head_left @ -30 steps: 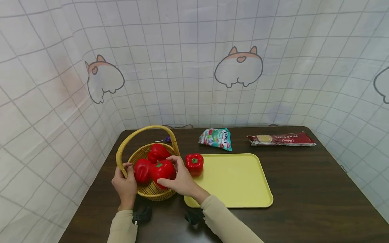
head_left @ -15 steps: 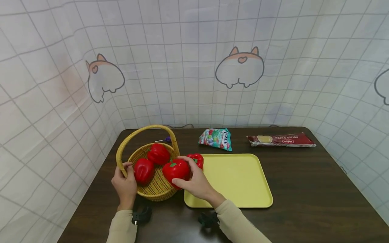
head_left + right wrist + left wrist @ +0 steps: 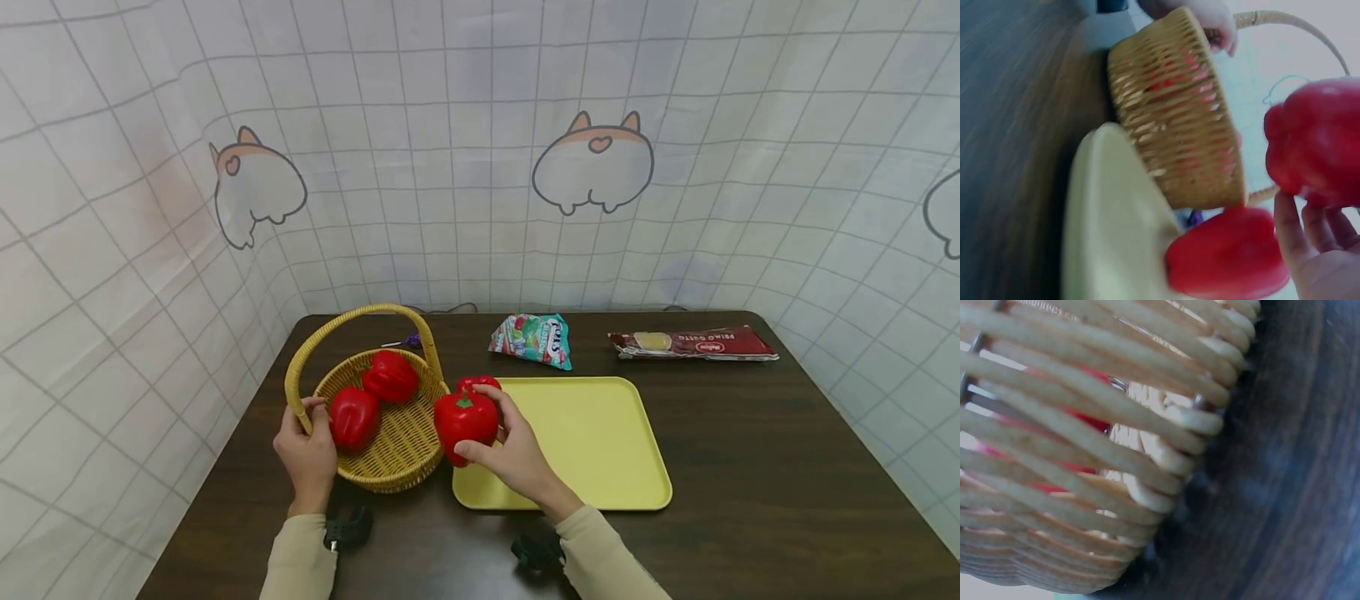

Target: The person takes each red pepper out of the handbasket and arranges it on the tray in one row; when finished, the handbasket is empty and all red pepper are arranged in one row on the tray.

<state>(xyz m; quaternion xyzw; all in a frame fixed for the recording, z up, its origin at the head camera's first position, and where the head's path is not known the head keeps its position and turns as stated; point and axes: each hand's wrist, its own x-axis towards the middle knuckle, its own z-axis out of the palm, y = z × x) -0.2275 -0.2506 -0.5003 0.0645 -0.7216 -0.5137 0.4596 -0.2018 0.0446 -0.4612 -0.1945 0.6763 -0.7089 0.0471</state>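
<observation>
While left grip (image 3: pixel 306 456) holds basket handle (image 3: pixel 377 308) | right grip (image 3: pixel 519 454) (thumb nearside) pinches pepper (image 3: pixel 463 421) aloft

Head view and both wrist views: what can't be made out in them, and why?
Head: most of the rear pepper, behind the held pepper.
Head: what the purple object is; too small.
Left wrist: red shapes, masked by basket weave.
Right wrist: held pepper, cut by right edge.
</observation>
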